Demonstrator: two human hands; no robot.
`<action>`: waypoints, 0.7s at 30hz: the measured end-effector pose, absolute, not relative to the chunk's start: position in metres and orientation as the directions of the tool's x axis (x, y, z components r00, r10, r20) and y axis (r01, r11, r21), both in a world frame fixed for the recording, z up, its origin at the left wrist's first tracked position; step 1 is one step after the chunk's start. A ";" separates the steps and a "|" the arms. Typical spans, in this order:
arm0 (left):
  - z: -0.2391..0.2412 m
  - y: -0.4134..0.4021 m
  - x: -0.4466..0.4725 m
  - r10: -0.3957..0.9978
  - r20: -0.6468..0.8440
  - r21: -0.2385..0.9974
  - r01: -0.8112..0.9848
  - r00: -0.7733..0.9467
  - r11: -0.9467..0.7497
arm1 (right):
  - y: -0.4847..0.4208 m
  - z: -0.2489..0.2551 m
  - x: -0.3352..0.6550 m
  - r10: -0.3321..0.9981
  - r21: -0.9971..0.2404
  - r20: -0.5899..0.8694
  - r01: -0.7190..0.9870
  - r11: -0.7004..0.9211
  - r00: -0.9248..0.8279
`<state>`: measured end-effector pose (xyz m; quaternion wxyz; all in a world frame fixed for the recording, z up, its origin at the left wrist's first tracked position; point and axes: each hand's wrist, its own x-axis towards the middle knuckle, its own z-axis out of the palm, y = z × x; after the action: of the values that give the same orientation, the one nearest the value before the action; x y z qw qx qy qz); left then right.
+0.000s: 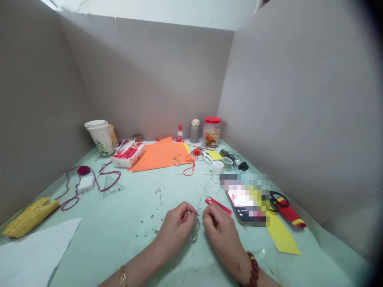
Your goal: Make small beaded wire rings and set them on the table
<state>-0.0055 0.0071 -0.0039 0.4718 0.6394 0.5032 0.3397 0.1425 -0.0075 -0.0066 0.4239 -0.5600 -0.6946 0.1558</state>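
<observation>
My left hand (pixel 178 222) is pinched shut on a thin, pale beaded strand (pixel 194 234), which hangs in a small loop below the fingertips. Just to the right, my right hand (pixel 222 225) has its fingers curled and pressed together near the strand's upper end; what they hold, if anything, is too fine to make out. Behind the right hand lies a slim red object (pixel 225 207), partly covered by the knuckles. Thin loose threads (pixel 206 185) spread over the table beyond both hands. Small bits (pixel 156 231) are scattered left of my left hand.
A blurred phone (pixel 237 199) and black-handled scissors (pixel 279 199) lie right, by yellow paper (pixel 283 235). Orange sheets (pixel 161 155), a tissue pack (pixel 128 154), a cup (pixel 101 137) and a red-lidded jar (pixel 212 133) stand farther back. Purple yarn (pixel 83 170) lies left. Grey panels enclose the table.
</observation>
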 end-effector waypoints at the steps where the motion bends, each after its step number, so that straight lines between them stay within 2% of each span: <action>1: -0.004 0.007 -0.006 0.964 -0.038 0.941 0.335 0.264 -0.054 | -0.007 -0.007 0.143 0.909 -0.692 0.416 0.646 0.324 -0.011; 11: -0.008 0.009 -0.003 0.966 -0.060 0.960 0.281 0.251 -0.014 | -0.008 -0.007 0.143 0.902 -0.673 0.432 0.659 0.337 -0.019; 18: -0.006 0.009 -0.002 0.969 -0.067 0.968 0.249 0.236 0.006 | -0.010 -0.001 0.145 0.926 -0.749 0.378 0.589 0.304 0.002; 21: -0.005 0.008 -0.002 0.971 -0.056 0.969 0.248 0.234 -0.003 | -0.011 -0.002 0.144 0.923 -0.738 0.384 0.591 0.326 -0.030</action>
<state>-0.0019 0.0078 -0.0045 0.4974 0.6079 0.5010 0.3634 0.1436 -0.0110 -0.0020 0.4303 -0.5476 -0.6912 0.1929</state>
